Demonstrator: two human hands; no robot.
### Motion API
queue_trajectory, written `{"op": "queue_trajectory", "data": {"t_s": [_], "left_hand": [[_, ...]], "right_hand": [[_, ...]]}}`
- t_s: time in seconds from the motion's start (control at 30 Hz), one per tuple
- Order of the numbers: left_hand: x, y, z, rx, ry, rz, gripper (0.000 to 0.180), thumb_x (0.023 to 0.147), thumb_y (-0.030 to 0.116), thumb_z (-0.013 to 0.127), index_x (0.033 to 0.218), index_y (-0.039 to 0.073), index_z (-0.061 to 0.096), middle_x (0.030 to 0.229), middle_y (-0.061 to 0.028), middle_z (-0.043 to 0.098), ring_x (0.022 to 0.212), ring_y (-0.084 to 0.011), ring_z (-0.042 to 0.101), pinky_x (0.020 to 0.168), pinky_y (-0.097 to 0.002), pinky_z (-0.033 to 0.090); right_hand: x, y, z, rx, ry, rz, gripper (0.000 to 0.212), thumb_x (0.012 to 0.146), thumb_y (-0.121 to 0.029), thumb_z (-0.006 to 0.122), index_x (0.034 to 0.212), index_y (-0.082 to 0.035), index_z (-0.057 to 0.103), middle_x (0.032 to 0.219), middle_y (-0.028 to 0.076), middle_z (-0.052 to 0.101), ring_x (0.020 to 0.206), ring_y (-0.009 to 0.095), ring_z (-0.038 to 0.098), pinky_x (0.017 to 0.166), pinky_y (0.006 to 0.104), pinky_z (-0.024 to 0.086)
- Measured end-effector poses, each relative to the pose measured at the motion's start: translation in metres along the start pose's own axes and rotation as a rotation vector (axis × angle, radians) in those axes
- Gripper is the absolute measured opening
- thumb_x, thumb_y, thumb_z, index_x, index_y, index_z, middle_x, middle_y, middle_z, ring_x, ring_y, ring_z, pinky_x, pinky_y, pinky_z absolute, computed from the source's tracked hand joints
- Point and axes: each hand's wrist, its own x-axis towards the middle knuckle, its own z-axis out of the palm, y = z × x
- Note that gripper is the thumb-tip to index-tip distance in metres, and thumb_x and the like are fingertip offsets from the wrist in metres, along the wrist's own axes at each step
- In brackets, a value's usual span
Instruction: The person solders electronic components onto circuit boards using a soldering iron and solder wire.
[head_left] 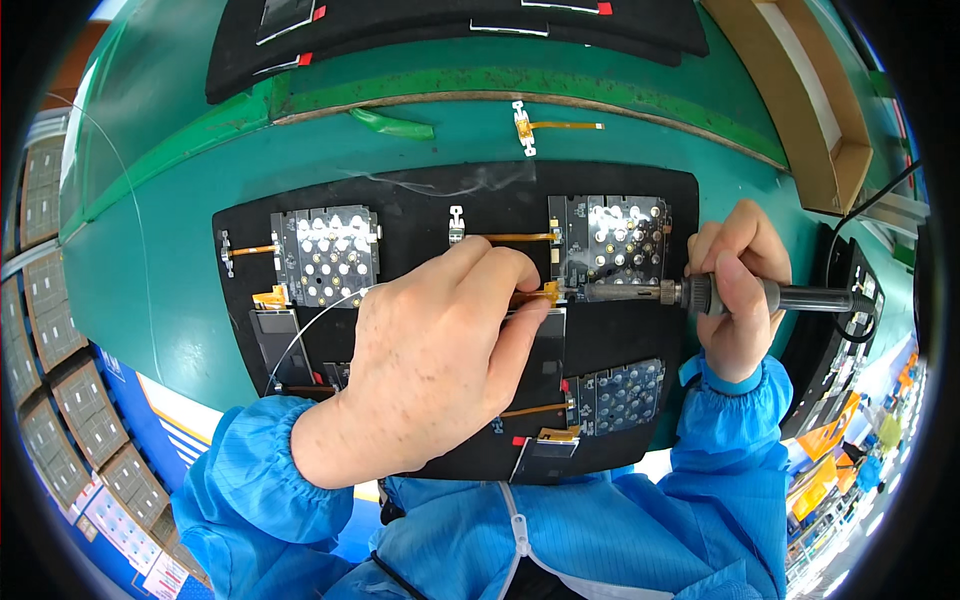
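My right hand grips a soldering iron, holding it level with its tip pointing left. That tip meets the left lower edge of a keypad circuit board, at a small orange flex cable. My left hand is closed, thumb and forefinger pinched right beside that cable. A thin pale solder wire runs from the left into this hand; its end is hidden by the fingers. Below the joint lies a dark display panel, partly covered by my left hand.
Under the work lies a black foam mat. It carries another keypad board at left and one nearer me. A loose flex cable lies beyond the mat. A cardboard box stands far right. Thin smoke drifts over the mat's far edge.
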Motion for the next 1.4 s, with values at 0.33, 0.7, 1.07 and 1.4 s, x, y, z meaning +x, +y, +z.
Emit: {"op": "queue_trajectory", "data": {"t_s": [0.33, 0.7, 1.07, 1.4], "left_hand": [[0.024, -0.003, -0.008, -0.235, -0.18, -0.205, 0.011, 0.081, 0.006, 0.068, 0.077, -0.004, 0.065, 0.045, -0.0027, 0.043, 0.042, -0.0086, 0.036, 0.044, -0.0295, 0.029], [0.033, 0.003, -0.014, -0.302, -0.27, -0.358, 0.013, 0.08, 0.005, 0.067, 0.075, -0.007, 0.065, 0.047, -0.0009, 0.048, 0.045, -0.0048, 0.039, 0.044, -0.0267, 0.029], [0.036, 0.002, -0.015, -0.307, -0.301, -0.407, 0.014, 0.079, 0.007, 0.065, 0.076, -0.007, 0.067, 0.053, -0.0017, 0.055, 0.048, -0.004, 0.045, 0.045, -0.0243, 0.03], [0.037, 0.002, -0.017, -0.268, -0.324, -0.414, 0.014, 0.079, 0.008, 0.064, 0.077, -0.006, 0.068, 0.057, -0.0023, 0.058, 0.05, -0.0045, 0.048, 0.045, -0.0234, 0.032]], "right_hand": [[0.001, 0.002, -0.002, -0.052, -0.03, -0.036, 0.023, 0.088, -0.019, 0.056, 0.076, -0.005, 0.042, 0.069, 0.002, 0.034, 0.059, 0.011, 0.034, 0.055, 0.0276, 0.025], [0.001, 0.003, -0.002, -0.021, 0.001, -0.045, 0.023, 0.086, -0.021, 0.061, 0.078, -0.006, 0.046, 0.068, 0.001, 0.044, 0.062, 0.007, 0.034, 0.055, 0.0241, 0.023], [0.001, 0.002, -0.004, -0.022, -0.014, -0.02, 0.02, 0.085, -0.019, 0.059, 0.078, -0.005, 0.045, 0.069, 0.002, 0.044, 0.063, 0.008, 0.035, 0.057, 0.0246, 0.024], [0.002, 0.001, -0.006, -0.099, -0.077, -0.024, 0.021, 0.086, -0.024, 0.053, 0.081, -0.006, 0.044, 0.066, 0.002, 0.039, 0.06, 0.01, 0.031, 0.057, 0.0275, 0.024]]}}
